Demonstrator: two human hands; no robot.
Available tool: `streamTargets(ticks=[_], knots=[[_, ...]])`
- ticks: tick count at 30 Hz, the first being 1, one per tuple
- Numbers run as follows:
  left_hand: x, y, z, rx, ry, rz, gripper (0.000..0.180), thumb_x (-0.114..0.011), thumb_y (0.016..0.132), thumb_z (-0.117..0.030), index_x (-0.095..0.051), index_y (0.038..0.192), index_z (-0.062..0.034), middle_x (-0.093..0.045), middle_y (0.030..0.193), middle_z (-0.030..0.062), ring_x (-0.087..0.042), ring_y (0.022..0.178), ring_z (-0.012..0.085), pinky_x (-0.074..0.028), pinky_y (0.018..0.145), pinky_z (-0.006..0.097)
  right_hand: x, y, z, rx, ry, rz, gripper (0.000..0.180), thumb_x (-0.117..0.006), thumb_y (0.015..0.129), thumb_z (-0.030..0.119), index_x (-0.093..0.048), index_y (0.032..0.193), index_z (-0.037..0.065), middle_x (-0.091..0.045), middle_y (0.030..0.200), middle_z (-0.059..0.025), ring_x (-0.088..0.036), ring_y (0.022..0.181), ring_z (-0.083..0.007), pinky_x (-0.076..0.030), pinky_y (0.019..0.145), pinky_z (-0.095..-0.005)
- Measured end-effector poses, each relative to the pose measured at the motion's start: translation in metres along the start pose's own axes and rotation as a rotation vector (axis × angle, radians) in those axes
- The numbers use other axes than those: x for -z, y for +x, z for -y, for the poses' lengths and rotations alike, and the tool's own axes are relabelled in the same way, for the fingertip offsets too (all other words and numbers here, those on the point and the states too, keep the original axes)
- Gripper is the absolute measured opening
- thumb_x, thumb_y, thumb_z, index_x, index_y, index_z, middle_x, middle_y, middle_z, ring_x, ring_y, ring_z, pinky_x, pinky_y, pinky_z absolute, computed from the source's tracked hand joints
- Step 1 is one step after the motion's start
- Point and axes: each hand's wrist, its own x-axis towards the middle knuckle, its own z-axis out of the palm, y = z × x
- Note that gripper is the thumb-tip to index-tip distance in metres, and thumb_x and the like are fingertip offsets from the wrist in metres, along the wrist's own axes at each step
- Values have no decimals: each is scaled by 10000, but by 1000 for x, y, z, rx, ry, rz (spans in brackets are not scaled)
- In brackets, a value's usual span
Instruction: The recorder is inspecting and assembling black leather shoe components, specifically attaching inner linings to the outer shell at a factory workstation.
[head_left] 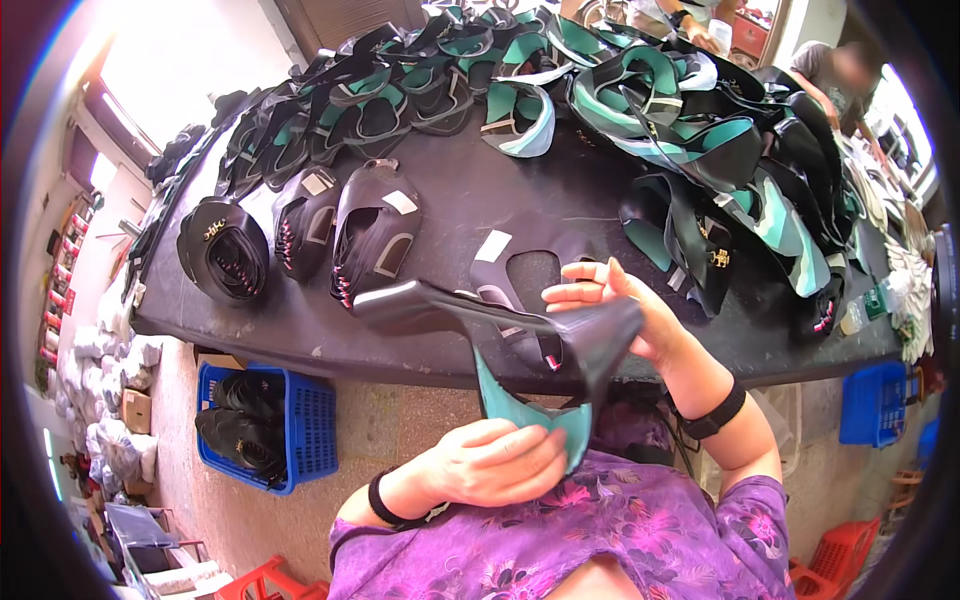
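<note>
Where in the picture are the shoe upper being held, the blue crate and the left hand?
shoe upper (590, 335): head view, on its black outer side near the right hand.
blue crate (315, 425): head view, on its right mesh wall.
left hand (495, 465): head view, on the back of the hand.

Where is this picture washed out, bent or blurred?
Head view: daylight blows out the upper left corner and far right edge; the fisheye bends the dark table edges and blackens the corners; the shoe upper in both hands looks slightly motion-soft; a background face is blurred.
</note>
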Motion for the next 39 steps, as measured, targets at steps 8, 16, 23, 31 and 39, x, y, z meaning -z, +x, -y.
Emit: streamTargets(ticks=[8,16,23,31,39], knots=[[2,2,-1,-154,-71,143,268,-521,709,-185,-542,950,-70,-570,1024,41,-483,895,121,-389,663,206,8,8,14,-104,-68,219,685,-344,858,576,-324,1286,42,-503,1163,-202,-595,862,-245,-476,784,-351],[9,8,-5,-304,131,78,282,-503,712,-211,-540,963,-87,-565,1052,38,-460,898,116,-380,690,201,11,-6,15,-379,-404,181,639,-317,857,594,-446,1164,48,-600,883,-132,-578,679,-147,-466,631,-259],[2,8,-7,-290,116,113,304,-504,703,-224,-528,970,-81,-551,1035,44,-459,907,131,-386,695,211,0,-5,20,-88,34,365,626,-578,835,288,-260,1324,61,-538,1105,-158,-589,875,-198,-468,780,-291],[-25,-3,-10,220,-393,180,279,-637,651,-165,-561,895,-52,-559,760,12,-504,649,143,-419,571,263,44,30,19,242,-81,108,561,-554,767,-18,-376,1290,82,-477,1174,-46,-453,1076,-114,-351,923,-243],[-62,-12,2,272,-232,266,344,-649,678,-216,-546,953,-38,-545,848,45,-497,820,189,-409,777,333,60,61,18,299,-478,-83,472,-520,757,-21,-457,1215,70,-509,1117,-44,-483,1003,-115,-371,889,-252]])
